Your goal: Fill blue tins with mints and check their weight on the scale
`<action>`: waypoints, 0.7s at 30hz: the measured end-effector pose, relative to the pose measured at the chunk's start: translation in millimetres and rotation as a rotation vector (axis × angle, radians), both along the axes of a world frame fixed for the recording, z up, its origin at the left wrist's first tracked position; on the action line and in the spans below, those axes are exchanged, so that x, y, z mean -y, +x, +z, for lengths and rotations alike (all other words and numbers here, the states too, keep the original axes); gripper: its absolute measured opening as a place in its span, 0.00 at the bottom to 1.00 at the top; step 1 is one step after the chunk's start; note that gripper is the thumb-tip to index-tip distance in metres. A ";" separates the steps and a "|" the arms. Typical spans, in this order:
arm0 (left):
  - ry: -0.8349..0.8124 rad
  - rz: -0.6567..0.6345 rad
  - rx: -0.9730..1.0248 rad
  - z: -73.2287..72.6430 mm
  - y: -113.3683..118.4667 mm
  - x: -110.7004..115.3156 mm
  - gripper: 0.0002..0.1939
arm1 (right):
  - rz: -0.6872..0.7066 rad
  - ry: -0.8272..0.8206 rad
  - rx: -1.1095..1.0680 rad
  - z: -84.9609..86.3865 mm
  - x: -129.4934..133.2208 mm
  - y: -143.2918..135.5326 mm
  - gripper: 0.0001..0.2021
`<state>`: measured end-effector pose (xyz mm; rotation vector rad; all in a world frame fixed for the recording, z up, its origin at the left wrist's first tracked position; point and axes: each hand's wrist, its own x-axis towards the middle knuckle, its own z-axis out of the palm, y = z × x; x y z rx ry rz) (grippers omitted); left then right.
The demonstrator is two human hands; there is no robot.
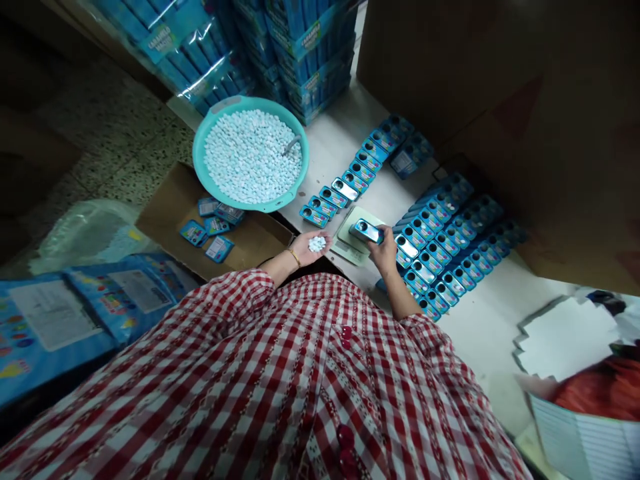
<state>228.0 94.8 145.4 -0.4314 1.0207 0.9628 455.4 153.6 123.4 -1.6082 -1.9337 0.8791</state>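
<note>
My left hand [311, 251] is palm up, cupped under a small heap of pale candies [317, 244]. To its right, my right hand [384, 248] grips the end of a blue tin [367, 231] with a dark round opening, over a small white scale [349, 241]. Beyond my left hand stands a turquoise bowl [199, 160] full of pale candies, with a scoop handle [292, 145] sticking out. A row of blue tins [345, 189] runs away from the scale, and several more rows of tins [438, 248] stand right of my right hand.
An open cardboard box [165, 207] with several blue packs is below the bowl. Wrapped blue stacks [305, 53] rise behind. Large cardboard [500, 120] stands at the right, a box with red plastic [600, 393] at lower right, blue bags [55, 320] at left.
</note>
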 end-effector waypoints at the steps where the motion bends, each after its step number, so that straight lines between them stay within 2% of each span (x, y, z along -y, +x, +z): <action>1: 0.004 0.001 -0.003 0.5 -2.8 4.8 0.13 | 0.030 0.020 0.015 3.2 2.5 1.7 0.19; 4: 0.028 -0.032 0.016 3.2 -3.0 15.0 0.13 | 0.240 0.171 0.127 27.6 19.4 -1.1 0.22; 6: 0.045 -0.075 0.064 5.5 1.9 19.2 0.13 | 0.422 0.229 0.211 46.7 36.3 -15.6 0.20; 8: 0.034 -0.111 0.116 7.5 8.0 22.9 0.13 | 0.622 0.203 0.273 59.7 52.7 -38.5 0.17; 10: -0.013 -0.126 0.149 9.0 12.2 27.1 0.14 | 0.767 0.146 0.352 64.1 64.7 -61.7 0.16; 12: -0.068 -0.132 0.154 9.9 13.3 32.1 0.15 | 0.841 0.087 0.425 62.4 71.1 -77.8 0.16; 15: -0.095 -0.155 0.130 10.0 10.8 39.3 0.16 | 0.909 0.049 0.462 57.3 74.5 -84.5 0.13; 19: -0.090 -0.199 0.140 5.3 7.9 44.5 0.16 | 0.942 0.114 0.439 56.5 77.6 -81.2 0.10; 21: -0.065 -0.181 0.173 2.2 7.5 45.6 0.15 | 0.945 0.154 0.428 57.5 79.4 -81.1 0.09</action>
